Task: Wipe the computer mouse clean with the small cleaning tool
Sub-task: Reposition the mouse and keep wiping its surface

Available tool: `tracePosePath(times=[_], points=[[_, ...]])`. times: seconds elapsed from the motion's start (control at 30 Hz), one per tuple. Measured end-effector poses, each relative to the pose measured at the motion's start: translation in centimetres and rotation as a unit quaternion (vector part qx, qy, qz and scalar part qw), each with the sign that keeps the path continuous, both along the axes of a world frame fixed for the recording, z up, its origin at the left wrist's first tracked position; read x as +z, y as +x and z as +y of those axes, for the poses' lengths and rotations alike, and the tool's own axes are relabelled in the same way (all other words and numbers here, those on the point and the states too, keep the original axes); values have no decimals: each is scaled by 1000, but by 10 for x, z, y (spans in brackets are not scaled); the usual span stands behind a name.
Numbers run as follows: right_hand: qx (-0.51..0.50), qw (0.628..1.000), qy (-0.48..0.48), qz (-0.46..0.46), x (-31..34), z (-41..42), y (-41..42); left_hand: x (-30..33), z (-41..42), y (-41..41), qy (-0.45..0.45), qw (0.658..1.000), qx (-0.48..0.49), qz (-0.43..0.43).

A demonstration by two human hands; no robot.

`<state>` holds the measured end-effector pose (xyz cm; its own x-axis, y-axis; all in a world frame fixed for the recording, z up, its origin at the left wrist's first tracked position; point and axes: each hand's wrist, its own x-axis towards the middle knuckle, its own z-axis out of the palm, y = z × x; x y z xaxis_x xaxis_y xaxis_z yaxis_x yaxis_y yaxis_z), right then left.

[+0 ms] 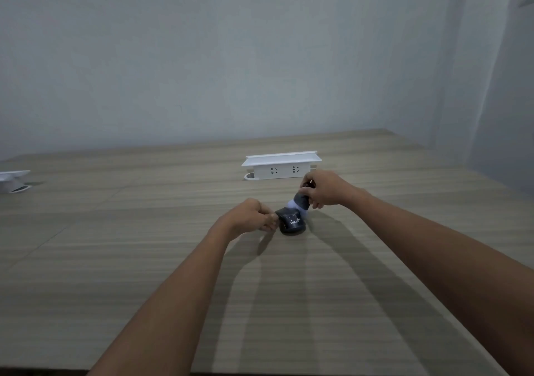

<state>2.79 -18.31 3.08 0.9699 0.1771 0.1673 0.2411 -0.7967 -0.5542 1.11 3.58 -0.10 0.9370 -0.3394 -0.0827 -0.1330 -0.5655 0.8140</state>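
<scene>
Mid-frame on the wood-grain table [144,260], your left hand [248,217] grips the mouse [290,222]; your right hand [325,188] grips the cleaning tool [300,201] before a pale wall [202,58].

Looks like office or meeting room. Long wood-grain table [144,231] fills lower frame; white pop-up socket box [281,165] at centre, second one [11,180] at left edge; bare pale wall [231,58] above.
</scene>
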Motion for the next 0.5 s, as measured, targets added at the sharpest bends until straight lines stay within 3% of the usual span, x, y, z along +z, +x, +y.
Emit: tracePosePath(times=[0.1, 0.27, 0.5], points=[[2, 1000, -1, -5, 2, -3, -1, 7, 9, 3, 39, 999, -19, -18], [-13, 1000, -17, -6, 10, -23, -1, 22, 15, 21, 129, 983, -11, -130], [-15, 999, -25, 23, 16, -45, -5, 32, -3, 40, 253, 953, -158, -53]])
